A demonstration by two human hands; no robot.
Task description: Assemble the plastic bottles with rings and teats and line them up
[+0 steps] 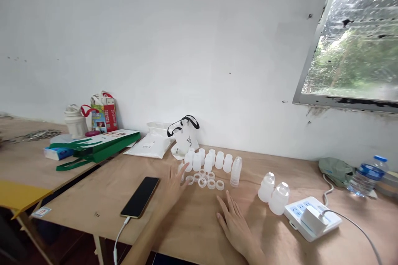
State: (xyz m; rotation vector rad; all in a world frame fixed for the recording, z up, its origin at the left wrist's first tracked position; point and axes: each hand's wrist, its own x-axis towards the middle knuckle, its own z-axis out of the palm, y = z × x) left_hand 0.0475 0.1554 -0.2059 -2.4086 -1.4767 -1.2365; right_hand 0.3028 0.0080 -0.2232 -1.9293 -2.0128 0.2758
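Observation:
My left hand (174, 184) is open, its fingers spread beside a small clear piece (180, 168) that they partly hide; I cannot tell if they touch it. Several frosted white baby bottles (197, 162) stand grouped just beyond it. In front of them lie several white rings (211, 184). A leaning stack of clear caps (236, 172) stands at the group's right end. Palm down over the wooden table (189, 223), my right hand (234, 225) is open, holding nothing, with its fingertips near the rings. To its right are two bottles with clear caps (279, 199).
Left of my left hand is a phone (140, 197) with a cable. A power strip (312, 217) with a charger, a water bottle (367, 176) and a green cap (336, 170) sit at right. White packages (151, 144) and a green bag (102, 149) lie at the back left.

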